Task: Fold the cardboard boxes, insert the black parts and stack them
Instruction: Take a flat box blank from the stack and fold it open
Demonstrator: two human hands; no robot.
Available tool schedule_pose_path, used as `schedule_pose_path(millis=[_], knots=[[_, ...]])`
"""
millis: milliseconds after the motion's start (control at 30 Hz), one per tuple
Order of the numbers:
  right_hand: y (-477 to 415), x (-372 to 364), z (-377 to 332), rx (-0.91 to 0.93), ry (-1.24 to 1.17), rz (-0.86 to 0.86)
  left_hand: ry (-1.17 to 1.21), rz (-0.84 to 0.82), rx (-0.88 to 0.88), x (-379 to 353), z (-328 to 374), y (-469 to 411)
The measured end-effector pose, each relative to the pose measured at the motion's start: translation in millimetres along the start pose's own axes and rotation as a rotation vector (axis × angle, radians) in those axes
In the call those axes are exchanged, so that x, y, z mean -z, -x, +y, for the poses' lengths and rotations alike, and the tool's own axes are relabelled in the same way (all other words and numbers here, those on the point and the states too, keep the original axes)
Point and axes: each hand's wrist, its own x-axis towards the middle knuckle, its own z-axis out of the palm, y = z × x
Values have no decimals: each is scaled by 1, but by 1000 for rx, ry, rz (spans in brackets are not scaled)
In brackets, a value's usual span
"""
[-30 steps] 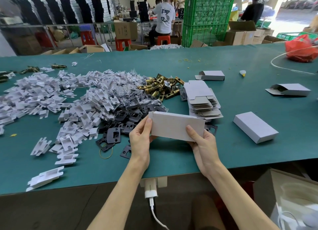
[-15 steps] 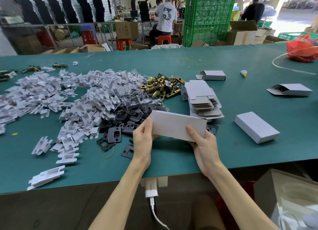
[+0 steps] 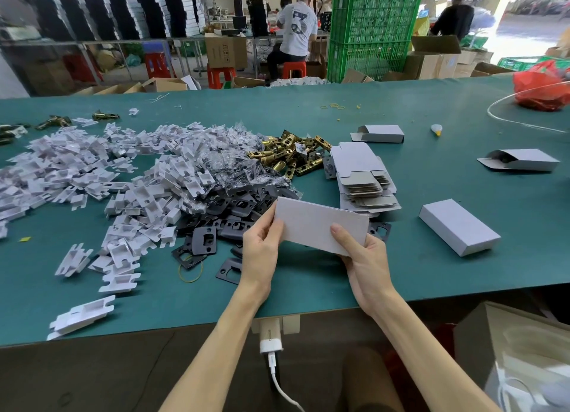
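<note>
I hold a white cardboard box (image 3: 317, 223) in both hands above the table's near edge, its broad face toward me. My left hand (image 3: 262, 248) grips its left end with the thumb on the front. My right hand (image 3: 361, 254) grips the right end, thumb on the front face. Behind the box lies a heap of black metal plates (image 3: 234, 214). A stack of flat unfolded boxes (image 3: 361, 177) sits just beyond my right hand. One folded, closed box (image 3: 459, 226) lies to the right.
A big pile of white plastic inserts (image 3: 108, 177) covers the left of the green table (image 3: 431, 288). Brass latch parts (image 3: 290, 155) lie mid-table. Two open-ended boxes (image 3: 382, 134) (image 3: 521, 160) sit further back. A red bag (image 3: 543, 87) is far right. People work behind.
The box and both hands have stayed nearly where they were; the box has tilted only slightly in my grip.
</note>
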Motion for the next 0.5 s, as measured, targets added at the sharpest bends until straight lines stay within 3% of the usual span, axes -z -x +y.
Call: schedule_pose_path(millis=[300,400,500], knots=[[1,-3,1,18,96,-15,-75,-13,-24,1,-2,0],[1,-5,0,48,132,-47,-79,100,-29,1,-1,0],[-2,-1,-3,42,-42,-27,-31,251,56,3,-2,-2]])
